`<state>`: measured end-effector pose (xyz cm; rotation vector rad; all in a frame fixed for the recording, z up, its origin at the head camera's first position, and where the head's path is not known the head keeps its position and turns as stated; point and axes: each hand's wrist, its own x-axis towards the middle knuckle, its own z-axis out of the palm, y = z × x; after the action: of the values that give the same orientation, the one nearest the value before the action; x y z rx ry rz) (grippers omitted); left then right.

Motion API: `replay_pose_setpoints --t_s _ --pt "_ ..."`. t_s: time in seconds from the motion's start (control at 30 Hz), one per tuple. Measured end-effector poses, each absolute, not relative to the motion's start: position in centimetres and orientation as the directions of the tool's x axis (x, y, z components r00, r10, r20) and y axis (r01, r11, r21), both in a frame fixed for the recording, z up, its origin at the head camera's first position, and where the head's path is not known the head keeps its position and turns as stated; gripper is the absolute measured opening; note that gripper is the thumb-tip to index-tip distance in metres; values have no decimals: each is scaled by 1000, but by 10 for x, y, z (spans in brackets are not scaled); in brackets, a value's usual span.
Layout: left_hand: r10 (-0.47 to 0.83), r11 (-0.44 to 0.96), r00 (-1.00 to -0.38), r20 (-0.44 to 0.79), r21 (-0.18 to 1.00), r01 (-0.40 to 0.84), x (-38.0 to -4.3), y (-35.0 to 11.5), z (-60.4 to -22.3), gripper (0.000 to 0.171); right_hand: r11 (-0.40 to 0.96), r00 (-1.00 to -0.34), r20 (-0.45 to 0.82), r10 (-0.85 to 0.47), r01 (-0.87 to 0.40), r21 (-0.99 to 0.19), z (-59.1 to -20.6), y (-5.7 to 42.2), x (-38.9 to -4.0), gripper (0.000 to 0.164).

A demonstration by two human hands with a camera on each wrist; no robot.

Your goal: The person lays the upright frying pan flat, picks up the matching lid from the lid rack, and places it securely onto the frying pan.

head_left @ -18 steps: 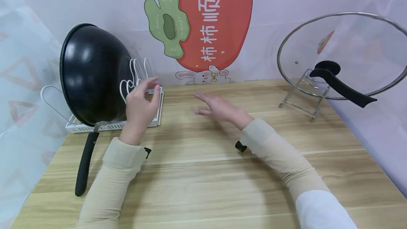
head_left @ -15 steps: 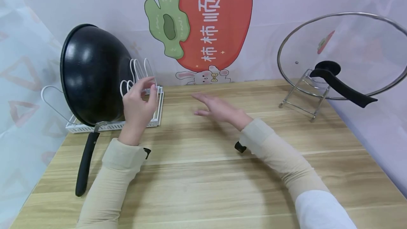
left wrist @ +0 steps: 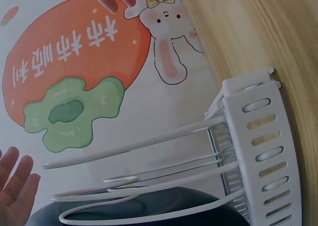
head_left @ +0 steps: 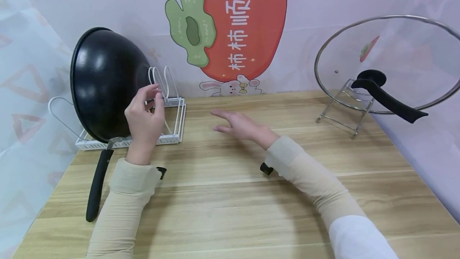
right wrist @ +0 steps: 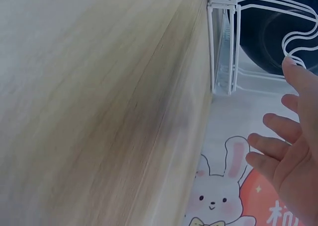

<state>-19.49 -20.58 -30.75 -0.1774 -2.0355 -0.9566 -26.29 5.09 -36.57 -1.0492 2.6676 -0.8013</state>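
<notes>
On the left, a black wok (head_left: 106,75) stands on its side in a white wire rack (head_left: 177,129), its black handle (head_left: 96,187) reaching down over the table. My left hand (head_left: 145,119) is in front of the rack, thumb and fingers loosely bent with a gap between them and nothing held. Fingers (left wrist: 20,186) of that hand show beside the rack's white loops in the left wrist view. To the right of the rack, my right hand (head_left: 240,126) hovers over the table with its fingers extended. Nothing lies in its palm, seen in the right wrist view.
At the far right, a glass lid (head_left: 406,59) with a black handle (head_left: 389,99) leans on a small metal stand (head_left: 341,119). The wooden table (head_left: 230,211) extends between rack and stand. A printed cloth (head_left: 298,59) hangs behind.
My left hand has moved left, toward the wok, uncovering more of the rack's right end. The right hand has drifted slightly left too. Wok, rack and lid hold their places.
</notes>
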Motion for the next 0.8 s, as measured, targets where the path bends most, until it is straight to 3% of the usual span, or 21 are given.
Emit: replay_pose_setpoints --t_s 0.8 --pt "-250 710 -677 692 607 357 -197 -219 -316 23 493 -727 144 -671 -583 -646 -368 11 -260 48"
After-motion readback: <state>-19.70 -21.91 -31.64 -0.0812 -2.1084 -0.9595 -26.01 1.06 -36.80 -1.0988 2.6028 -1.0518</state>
